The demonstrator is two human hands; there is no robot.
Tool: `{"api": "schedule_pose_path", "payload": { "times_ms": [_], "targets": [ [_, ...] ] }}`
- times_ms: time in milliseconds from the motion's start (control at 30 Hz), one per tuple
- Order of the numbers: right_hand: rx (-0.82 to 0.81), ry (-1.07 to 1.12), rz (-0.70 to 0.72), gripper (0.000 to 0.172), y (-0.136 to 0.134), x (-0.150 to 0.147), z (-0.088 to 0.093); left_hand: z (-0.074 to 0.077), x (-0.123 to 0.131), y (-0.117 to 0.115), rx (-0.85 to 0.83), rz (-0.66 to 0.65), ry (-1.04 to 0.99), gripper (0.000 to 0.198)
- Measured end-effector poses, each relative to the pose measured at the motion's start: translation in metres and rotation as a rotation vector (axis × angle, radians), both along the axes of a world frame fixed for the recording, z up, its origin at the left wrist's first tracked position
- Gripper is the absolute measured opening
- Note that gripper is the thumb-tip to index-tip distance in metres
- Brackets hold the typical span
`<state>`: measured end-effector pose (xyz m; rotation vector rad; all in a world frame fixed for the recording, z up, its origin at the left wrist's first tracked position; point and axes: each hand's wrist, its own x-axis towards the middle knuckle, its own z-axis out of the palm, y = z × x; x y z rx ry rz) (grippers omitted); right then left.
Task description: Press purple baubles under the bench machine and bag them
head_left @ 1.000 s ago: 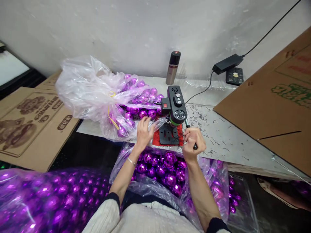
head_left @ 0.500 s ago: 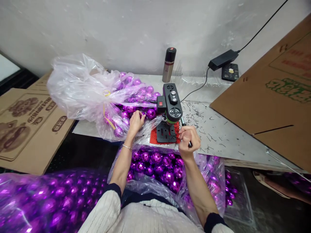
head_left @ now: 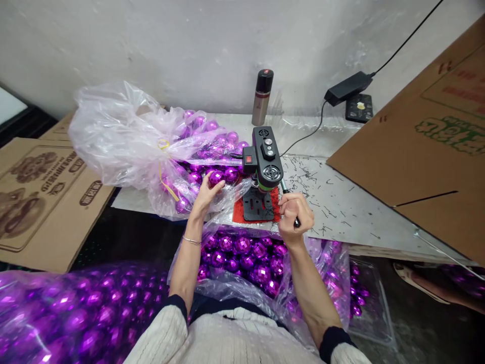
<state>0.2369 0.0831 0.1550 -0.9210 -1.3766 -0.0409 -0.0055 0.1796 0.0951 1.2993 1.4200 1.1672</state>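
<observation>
My left hand (head_left: 204, 194) reaches into the open mouth of a clear plastic bag (head_left: 129, 141) on the table, its fingers closed round a purple faceted ball (head_left: 215, 177) among several others. My right hand (head_left: 295, 217) is a fist round the black lever handle (head_left: 285, 191) of a small black bench press machine (head_left: 265, 164), which stands on a red mat (head_left: 238, 215). Between my arms, below the table edge, an open bag holds several purple balls (head_left: 246, 258).
A dark spray can (head_left: 262, 97) stands at the back by the wall. A power adapter (head_left: 346, 87) and its cable lie at the back right. Large cardboard sheets lean at right (head_left: 420, 156) and lie at left (head_left: 41, 197). Small dark metal bits (head_left: 326, 192) litter the table. Another bag of purple balls (head_left: 68, 313) sits lower left.
My left hand has moved left from beside the machine into the bag's mouth and closed on a purple ball. My right hand has stayed on the lever.
</observation>
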Motion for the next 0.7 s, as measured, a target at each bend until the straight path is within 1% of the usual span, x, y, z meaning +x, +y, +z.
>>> {"api": "schedule_pose_path", "payload": {
  "times_ms": [67, 133, 200, 267, 367, 467, 533, 600, 700],
  "targets": [
    [-0.011, 0.007, -0.013, 0.038, 0.001, -0.001, 0.006, 0.002, 0.005, -0.009, -0.078, -0.034, -0.238, 0.04],
    [-0.021, 0.023, -0.03, 0.039, 0.003, -0.002, 0.014, 0.003, 0.013, -0.021, -0.141, -0.068, -0.408, 0.033],
    [-0.031, 0.039, -0.037, 0.04, 0.005, -0.003, 0.023, 0.001, 0.027, -0.033, -0.177, -0.095, -0.512, 0.033],
    [-0.038, 0.045, -0.033, 0.04, 0.008, -0.003, 0.03, -0.004, 0.044, -0.043, -0.206, -0.128, -0.54, 0.035],
    [-0.038, 0.038, -0.029, 0.04, 0.01, -0.002, 0.034, -0.018, 0.072, -0.052, -0.179, -0.157, -0.454, 0.044],
    [-0.043, 0.016, -0.033, 0.039, 0.01, 0.0, 0.034, -0.035, 0.091, -0.055, -0.044, -0.135, -0.262, 0.055],
    [-0.047, -0.001, -0.035, 0.038, 0.008, 0.001, 0.033, -0.044, 0.097, -0.056, 0.08, -0.106, -0.066, 0.06],
    [-0.045, -0.013, -0.036, 0.038, 0.007, 0.001, 0.032, -0.049, 0.099, -0.056, 0.194, -0.094, 0.126, 0.062],
    [-0.045, -0.029, -0.037, 0.037, 0.004, 0.002, 0.031, -0.052, 0.098, -0.055, 0.297, -0.103, 0.296, 0.063]
  ]
}}
